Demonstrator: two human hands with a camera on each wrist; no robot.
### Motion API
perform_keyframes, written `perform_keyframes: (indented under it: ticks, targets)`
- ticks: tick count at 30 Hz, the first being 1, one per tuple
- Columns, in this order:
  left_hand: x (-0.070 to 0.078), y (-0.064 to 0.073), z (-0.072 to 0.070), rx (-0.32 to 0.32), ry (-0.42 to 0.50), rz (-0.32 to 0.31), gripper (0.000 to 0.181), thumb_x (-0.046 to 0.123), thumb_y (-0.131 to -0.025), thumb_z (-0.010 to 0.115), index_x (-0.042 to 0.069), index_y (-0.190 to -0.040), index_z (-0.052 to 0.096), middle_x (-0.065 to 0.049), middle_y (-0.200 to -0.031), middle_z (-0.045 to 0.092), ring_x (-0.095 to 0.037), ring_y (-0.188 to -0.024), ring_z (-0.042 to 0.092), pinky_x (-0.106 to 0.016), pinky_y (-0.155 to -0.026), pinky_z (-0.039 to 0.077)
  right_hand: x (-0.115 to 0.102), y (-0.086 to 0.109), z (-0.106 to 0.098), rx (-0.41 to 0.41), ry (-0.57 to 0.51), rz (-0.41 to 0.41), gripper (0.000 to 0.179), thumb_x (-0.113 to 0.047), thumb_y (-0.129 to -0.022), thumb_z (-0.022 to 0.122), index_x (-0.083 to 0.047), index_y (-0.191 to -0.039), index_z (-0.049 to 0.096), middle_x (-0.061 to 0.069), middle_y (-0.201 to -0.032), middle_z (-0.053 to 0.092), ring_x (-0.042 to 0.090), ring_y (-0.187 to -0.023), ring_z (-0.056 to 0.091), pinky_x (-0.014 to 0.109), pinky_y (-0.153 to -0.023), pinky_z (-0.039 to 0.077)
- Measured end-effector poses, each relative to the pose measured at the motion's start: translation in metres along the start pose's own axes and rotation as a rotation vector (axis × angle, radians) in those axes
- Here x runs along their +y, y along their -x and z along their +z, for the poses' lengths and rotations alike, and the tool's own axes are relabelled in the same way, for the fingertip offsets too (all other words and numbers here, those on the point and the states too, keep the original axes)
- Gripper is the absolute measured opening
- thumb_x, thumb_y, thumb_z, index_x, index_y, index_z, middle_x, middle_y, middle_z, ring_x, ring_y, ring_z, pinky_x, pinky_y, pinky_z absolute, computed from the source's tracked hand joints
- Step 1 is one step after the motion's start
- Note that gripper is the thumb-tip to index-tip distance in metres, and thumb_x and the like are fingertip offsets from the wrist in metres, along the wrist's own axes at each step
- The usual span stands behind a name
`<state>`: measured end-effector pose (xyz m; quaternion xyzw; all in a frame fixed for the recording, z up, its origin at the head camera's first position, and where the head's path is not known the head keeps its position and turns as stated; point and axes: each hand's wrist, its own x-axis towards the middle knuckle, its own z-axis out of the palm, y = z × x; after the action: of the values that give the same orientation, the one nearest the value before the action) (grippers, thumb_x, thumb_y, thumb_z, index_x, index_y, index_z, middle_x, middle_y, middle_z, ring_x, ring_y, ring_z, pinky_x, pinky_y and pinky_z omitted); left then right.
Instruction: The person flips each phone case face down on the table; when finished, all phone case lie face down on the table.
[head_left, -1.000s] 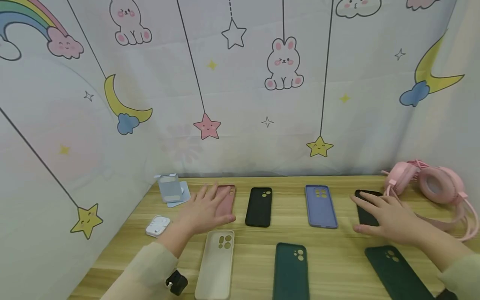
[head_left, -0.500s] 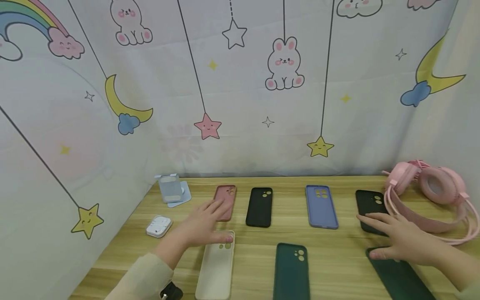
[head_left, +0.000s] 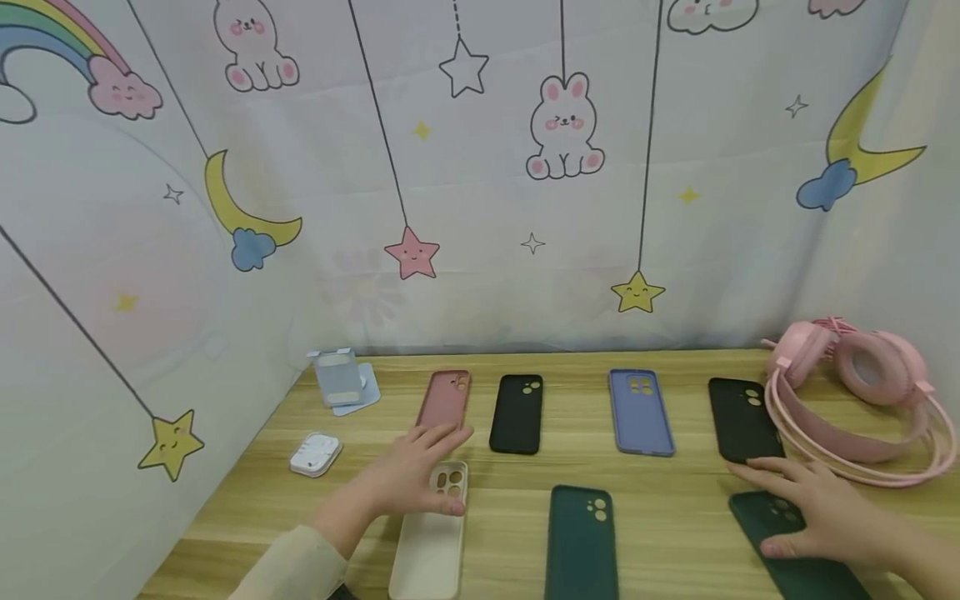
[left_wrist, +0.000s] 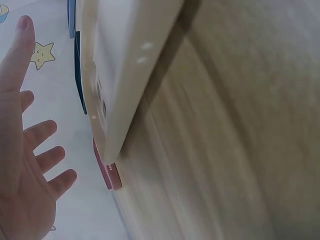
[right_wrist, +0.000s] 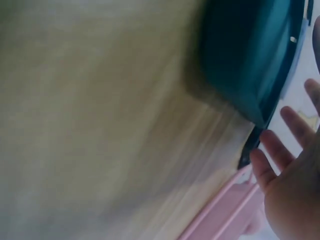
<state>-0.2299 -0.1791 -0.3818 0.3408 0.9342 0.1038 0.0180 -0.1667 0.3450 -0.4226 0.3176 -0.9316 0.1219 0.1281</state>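
My left hand [head_left: 408, 475] is over the upper part of a cream phone case [head_left: 429, 550], fingers spread and holding nothing. In the left wrist view that hand [left_wrist: 25, 165] is raised above the case, apart from it. My right hand [head_left: 832, 512] hovers over a dark green phone case [head_left: 798, 567] at the right, fingers extended. The right wrist view has the hand [right_wrist: 295, 175] above the green case [right_wrist: 245, 50], with its palm free. Just beyond the left fingertips lies a pink phone case [head_left: 444, 400]; beyond the right ones lies a black phone case [head_left: 742, 417].
Another black case [head_left: 517, 414], a blue-purple case [head_left: 641, 412] and a second green case [head_left: 581, 542] lie on the wooden table [head_left: 517, 517]. Pink headphones [head_left: 877, 367] sit at the back right. A phone stand [head_left: 341, 379] and white earphones in a case [head_left: 316, 454] are at left.
Both hands have drawn back toward the near edge, the left from the pink case to the cream one, the right from the black case to the green one. The cases have stayed put.
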Motion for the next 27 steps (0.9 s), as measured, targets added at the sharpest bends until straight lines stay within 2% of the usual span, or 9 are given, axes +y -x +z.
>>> perform_keyframes:
  ticks: [5,11,14,18,22,27]
  targets:
    - [0.001,-0.001,0.003,-0.005,-0.011,0.015,0.097,0.064,-0.070,0.068,0.022,-0.149,0.028,-0.012,-0.148,0.032,-0.041,-0.130,0.031,-0.059,-0.100,0.028,0.000,0.006,0.004,-0.027,-0.048,-0.017,0.085,-0.048,-0.058,0.081,-0.024,-0.134,0.052,0.016,-0.118,0.052,0.040,-0.098,0.051,0.055,-0.064,0.042]
    - [0.004,-0.003,0.003,-0.008,0.007,0.023,0.097,0.062,-0.071,0.070,0.022,-0.149,0.029,-0.013,-0.147,0.032,-0.039,-0.130,0.031,-0.059,-0.100,0.028,-0.004,0.007,0.006,-0.065,-0.095,0.029,0.080,-0.046,-0.064,0.081,-0.027,-0.135,0.051,0.018,-0.121,0.050,0.045,-0.100,0.047,0.058,-0.064,0.042]
    - [0.004,-0.004,0.003,-0.011,0.006,0.020,0.097,0.062,-0.071,0.070,0.021,-0.149,0.028,-0.013,-0.147,0.032,-0.038,-0.131,0.031,-0.060,-0.100,0.028,-0.007,0.005,0.007,-0.041,-0.049,0.030,0.076,-0.050,-0.064,0.080,-0.029,-0.132,0.053,0.016,-0.119,0.051,0.042,-0.099,0.048,0.056,-0.066,0.042]
    - [0.004,-0.005,0.003,-0.005,0.005,0.025,0.097,0.062,-0.071,0.069,0.021,-0.149,0.028,-0.013,-0.147,0.032,-0.037,-0.131,0.031,-0.060,-0.099,0.028,-0.012,0.002,0.008,0.026,0.051,0.001,0.069,-0.055,-0.062,0.079,-0.032,-0.124,0.060,0.007,-0.113,0.054,0.029,-0.094,0.049,0.047,-0.068,0.041]
    - [0.004,-0.006,0.003,-0.005,0.004,0.030,0.097,0.062,-0.072,0.069,0.021,-0.149,0.028,-0.013,-0.147,0.033,-0.036,-0.131,0.031,-0.060,-0.099,0.028,-0.016,-0.001,0.006,-0.010,0.052,0.020,0.064,-0.056,-0.066,0.076,-0.032,-0.124,0.060,0.005,-0.111,0.053,0.026,-0.092,0.047,0.043,-0.068,0.039]
    - [0.006,-0.006,0.002,-0.011,0.009,0.030,0.096,0.062,-0.072,0.068,0.021,-0.149,0.028,-0.012,-0.147,0.033,-0.035,-0.132,0.030,-0.060,-0.099,0.028,-0.022,-0.003,0.004,-0.077,0.014,0.070,0.067,-0.055,-0.069,0.075,-0.034,-0.129,0.056,0.008,-0.113,0.052,0.032,-0.094,0.045,0.044,-0.068,0.037]
